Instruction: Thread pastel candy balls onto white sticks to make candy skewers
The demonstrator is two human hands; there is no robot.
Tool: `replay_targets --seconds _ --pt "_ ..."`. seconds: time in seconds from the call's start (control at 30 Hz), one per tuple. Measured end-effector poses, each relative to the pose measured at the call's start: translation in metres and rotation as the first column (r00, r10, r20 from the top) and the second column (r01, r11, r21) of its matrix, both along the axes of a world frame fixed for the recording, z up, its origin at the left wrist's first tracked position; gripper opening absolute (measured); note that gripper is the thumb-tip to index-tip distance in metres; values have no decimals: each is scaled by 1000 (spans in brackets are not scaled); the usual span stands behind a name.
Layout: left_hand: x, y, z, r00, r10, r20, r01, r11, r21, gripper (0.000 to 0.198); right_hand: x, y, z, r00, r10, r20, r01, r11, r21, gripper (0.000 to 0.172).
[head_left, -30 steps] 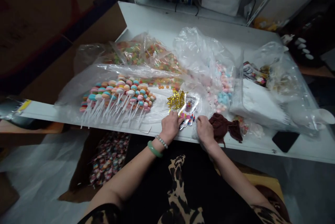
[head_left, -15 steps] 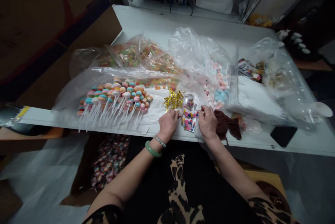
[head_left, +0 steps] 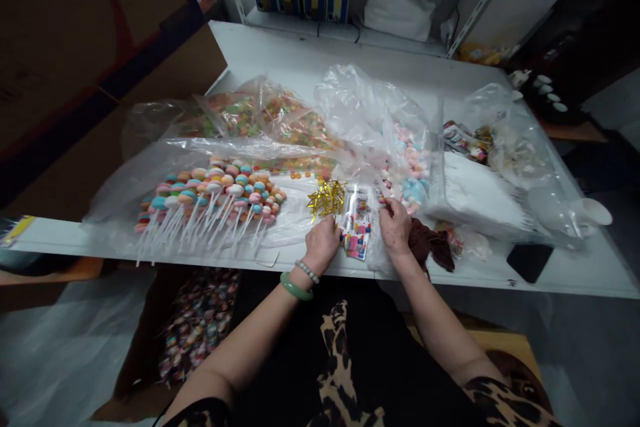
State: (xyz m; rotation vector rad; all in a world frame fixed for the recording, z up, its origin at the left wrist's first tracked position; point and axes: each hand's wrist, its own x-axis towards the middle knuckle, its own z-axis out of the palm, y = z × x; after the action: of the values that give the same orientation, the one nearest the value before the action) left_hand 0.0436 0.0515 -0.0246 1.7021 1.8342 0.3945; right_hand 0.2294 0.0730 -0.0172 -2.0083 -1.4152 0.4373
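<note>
My left hand (head_left: 323, 244), with a bead bracelet and a green bangle at the wrist, is closed at the left edge of small printed clear plastic bags (head_left: 357, 222) lying at the table's front. My right hand (head_left: 395, 226) pinches the right side of this clear plastic, fingers closed. The bags carry colourful print; how many overlap is hard to tell. Just behind my left hand lies a heap of gold twist ties (head_left: 326, 198). Further left, candy lollipops on white sticks (head_left: 213, 190) rest in rows on clear plastic. A dark brown cloth (head_left: 430, 245) lies beside my right hand.
Large plastic bags of gummy candy (head_left: 290, 114) and pink-and-blue marshmallows (head_left: 413, 160) lie behind. To the right are white sticks (head_left: 493, 194) in a clear bag, a black phone (head_left: 530, 262) and a white cup (head_left: 593, 212). A big cardboard box (head_left: 165, 74) stands left.
The view has shifted slightly. My right hand has moved a little up along the clear plastic, drawing it wider between the hands. My left hand stays at the left edge.
</note>
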Motion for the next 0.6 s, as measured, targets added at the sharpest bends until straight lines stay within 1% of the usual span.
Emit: replay_targets --seconds 0.03,0.07,0.1,0.13,0.17,0.2,0.23,0.27,0.3,0.33,0.37,0.4,0.43,0.5,0.53,0.57,0.6 --pt "0 -2 3 1000 -6 -17 7 999 41 18 1 -3 3 995 7 -101 -6 1000 12 34" --pt "-1 -5 6 1000 -6 7 5 995 95 25 0 -7 6 976 25 -218 -24 1000 9 37" --pt "-1 -8 9 997 -6 75 -5 989 147 32 -4 -12 8 939 53 -340 -57 998 0 40" --pt "-2 -12 12 983 -8 182 -25 984 176 36 -10 -19 11 888 90 -451 -105 994 -9 44" --pt "-3 -15 14 947 -11 320 -45 985 168 38 -18 -27 13 833 133 -536 -167 986 -14 47" --pt "-4 -18 15 881 -3 473 -63 990 123 36 -27 -35 15 789 181 -586 -235 972 -15 48" --pt "-6 -20 16 786 36 617 -86 995 52 32 -38 -43 17 763 229 -604 -299 954 -15 49" --pt "-9 -23 17 677 101 729 -121 992 -25 29 -48 -50 18 749 273 -603 -353 936 -15 50" --pt "-13 -26 17 572 176 801 -176 980 -90 28 -58 -56 19 738 307 -601 -394 919 -15 52" --pt "-18 -30 17 482 245 841 -244 960 -140 29 -67 -61 18 719 323 -615 -422 906 -18 55" --pt "-25 -35 17 411 299 861 -314 933 -174 30 -75 -64 17 685 315 -657 -443 896 -32 59" --pt "-32 -40 18 354 337 872 -369 908 -201 32 -81 -66 16 633 279 -722 -462 885 -63 60" --pt "-39 -46 19 308 363 879 -398 889 -228 33 -87 -67 14 565 218 -796 -493 862 -114 58" --pt "-54 -60 21 215 404 889 -400 867 -298 32 -96 -68 10 437 69 -897 -582 782 -223 44" --pt "-61 -68 22 161 427 890 -395 854 -338 29 -101 -70 8 403 19 -915 -612 749 -254 36" --pt "-67 -75 22 105 452 886 -388 839 -382 29 -106 -72 6 390 3 -921 -635 726 -266 29" --pt "-72 -82 20 57 480 876 -375 823 -427 32 -113 -74 5 390 21 -920 -653 711 -261 26"
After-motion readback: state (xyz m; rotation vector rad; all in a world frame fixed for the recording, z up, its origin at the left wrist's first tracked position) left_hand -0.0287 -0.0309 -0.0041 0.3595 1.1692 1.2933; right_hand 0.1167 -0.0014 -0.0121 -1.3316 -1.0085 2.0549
